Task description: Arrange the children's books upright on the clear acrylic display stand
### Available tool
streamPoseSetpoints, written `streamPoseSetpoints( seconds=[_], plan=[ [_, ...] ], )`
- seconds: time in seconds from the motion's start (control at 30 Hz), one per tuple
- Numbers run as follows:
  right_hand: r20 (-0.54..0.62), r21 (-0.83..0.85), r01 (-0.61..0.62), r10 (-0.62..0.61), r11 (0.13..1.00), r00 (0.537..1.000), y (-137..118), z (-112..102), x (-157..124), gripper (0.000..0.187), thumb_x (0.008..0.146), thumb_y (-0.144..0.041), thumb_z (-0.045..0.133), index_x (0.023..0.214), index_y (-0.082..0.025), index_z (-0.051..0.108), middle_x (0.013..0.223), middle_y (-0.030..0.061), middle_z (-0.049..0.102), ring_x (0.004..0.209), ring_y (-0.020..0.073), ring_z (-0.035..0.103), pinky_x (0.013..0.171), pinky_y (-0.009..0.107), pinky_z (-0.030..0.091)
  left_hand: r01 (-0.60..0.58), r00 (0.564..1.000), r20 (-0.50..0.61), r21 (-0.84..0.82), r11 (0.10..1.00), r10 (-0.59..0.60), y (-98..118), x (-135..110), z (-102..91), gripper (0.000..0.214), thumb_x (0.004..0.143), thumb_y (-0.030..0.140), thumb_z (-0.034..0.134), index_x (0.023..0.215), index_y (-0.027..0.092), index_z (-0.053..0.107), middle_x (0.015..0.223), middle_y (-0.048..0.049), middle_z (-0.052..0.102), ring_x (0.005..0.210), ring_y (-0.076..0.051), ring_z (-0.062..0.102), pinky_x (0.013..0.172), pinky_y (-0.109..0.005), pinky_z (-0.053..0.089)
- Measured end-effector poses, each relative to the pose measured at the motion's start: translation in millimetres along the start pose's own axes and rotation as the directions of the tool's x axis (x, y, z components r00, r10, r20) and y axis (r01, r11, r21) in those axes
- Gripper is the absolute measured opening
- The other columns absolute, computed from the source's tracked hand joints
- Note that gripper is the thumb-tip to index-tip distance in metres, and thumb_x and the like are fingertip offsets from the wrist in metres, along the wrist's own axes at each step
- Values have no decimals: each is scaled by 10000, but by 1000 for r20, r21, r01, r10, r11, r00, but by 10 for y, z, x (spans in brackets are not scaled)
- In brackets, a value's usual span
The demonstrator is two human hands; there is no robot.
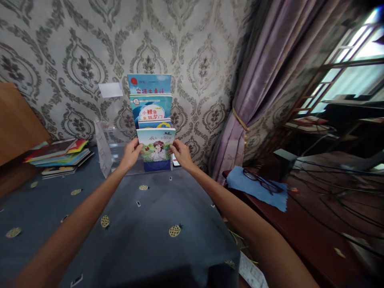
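My left hand (132, 153) pinches the left edge of a book (156, 150) with a drawn child on its green and white cover. On its right edge, my right hand (181, 153) grips the same book. It stands upright in the front tier of a clear acrylic rack (103, 150). Behind it, in stepped rows, rise a teal book (153, 108), a mostly covered blue book (147, 124) and, at the back, a light blue book (150, 83) with red lettering. The rack's left half shows no books.
A stack of books (61, 156) lies left of the rack on the grey-blue tablecloth (126, 236). Patterned wallpaper (87, 68) stands close behind. To the right are a tied purple curtain (255, 92), glasses (262, 182) on a blue cloth (240, 184), and tangled cables (339, 192) on a dark red table (300, 236).
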State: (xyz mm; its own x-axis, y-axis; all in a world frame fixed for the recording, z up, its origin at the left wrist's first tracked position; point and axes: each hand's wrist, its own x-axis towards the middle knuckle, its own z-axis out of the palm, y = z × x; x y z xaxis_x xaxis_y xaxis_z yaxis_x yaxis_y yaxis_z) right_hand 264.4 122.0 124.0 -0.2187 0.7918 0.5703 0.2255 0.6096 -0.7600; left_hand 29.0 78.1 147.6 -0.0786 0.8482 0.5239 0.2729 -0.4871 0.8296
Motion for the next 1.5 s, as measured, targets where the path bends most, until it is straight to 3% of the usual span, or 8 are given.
streamPoseSetpoints(
  seconds=[0.47, 0.77, 1.5],
  plan=[
    [48, -50, -45, 47, 998, 998, 106, 43, 142, 85, 871, -301, 501, 809, -247, 523, 714, -7, 582, 622, 171, 632, 627, 282, 530, 159, 986, -53, -1, 987, -159, -140, 124, 17, 195, 748, 320, 610, 875, 174, 633, 818, -22, 635, 757, -169, 572, 616, -233, 498],
    [49, -50, -40, 42, 998, 998, 183, 45, 124, 106, 878, -292, 491, 882, -225, 574, 789, 9, 639, 630, 170, 655, 638, 288, 541, 130, 990, -55, 36, 991, -128, -215, 135, 24, 235, 740, 362, 585, 874, 172, 616, 794, -21, 628, 745, -173, 573, 590, -234, 490],
    [68, -23, -63, 65, 998, 996, 323, 124, 7, 104, 864, -260, 497, 872, -216, 591, 695, 12, 649, 610, 202, 651, 617, 333, 546, 141, 990, -34, 133, 981, -137, -374, 12, 40, 252, 767, 352, 509, 892, 157, 607, 824, -42, 656, 788, -199, 625, 613, -280, 547]
  ],
)
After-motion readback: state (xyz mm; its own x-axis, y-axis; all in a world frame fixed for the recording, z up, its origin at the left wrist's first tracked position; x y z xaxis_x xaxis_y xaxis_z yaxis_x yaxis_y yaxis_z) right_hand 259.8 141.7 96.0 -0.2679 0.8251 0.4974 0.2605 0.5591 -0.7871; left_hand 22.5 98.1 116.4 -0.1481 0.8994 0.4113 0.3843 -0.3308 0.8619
